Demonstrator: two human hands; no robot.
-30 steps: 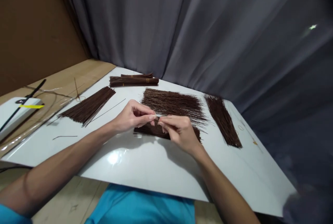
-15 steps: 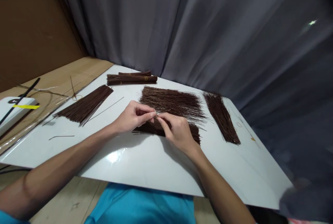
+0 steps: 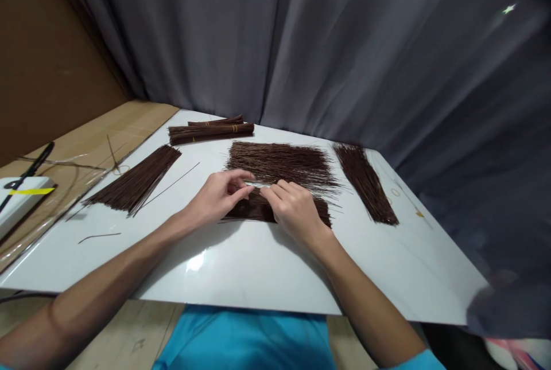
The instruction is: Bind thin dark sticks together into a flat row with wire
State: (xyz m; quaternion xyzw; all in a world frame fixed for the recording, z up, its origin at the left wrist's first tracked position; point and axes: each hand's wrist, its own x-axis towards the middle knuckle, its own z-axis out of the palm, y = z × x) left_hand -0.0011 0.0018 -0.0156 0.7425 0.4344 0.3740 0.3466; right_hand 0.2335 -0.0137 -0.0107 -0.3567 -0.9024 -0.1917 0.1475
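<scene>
My left hand (image 3: 217, 197) and my right hand (image 3: 293, 209) meet over a small pile of dark brown sticks (image 3: 257, 210) lying on the white board (image 3: 241, 261). Between the fingertips of both hands I pinch a thin pale stick (image 3: 257, 184), held roughly level. Just behind the hands a wide loose heap of brown sticks (image 3: 279, 162) is spread out. My right hand hides part of the small pile.
A fanned bunch of sticks (image 3: 135, 182) lies at the left, another bunch (image 3: 365, 182) at the right, and tied bundles (image 3: 210, 131) at the back. A bent single stick (image 3: 98, 237) lies near the left edge. A grey curtain hangs behind; a white box (image 3: 19, 201) sits at far left.
Both hands have dropped slightly toward the small pile, still pinching the thin stick. The camera has tilted a little, shifting the whole scene.
</scene>
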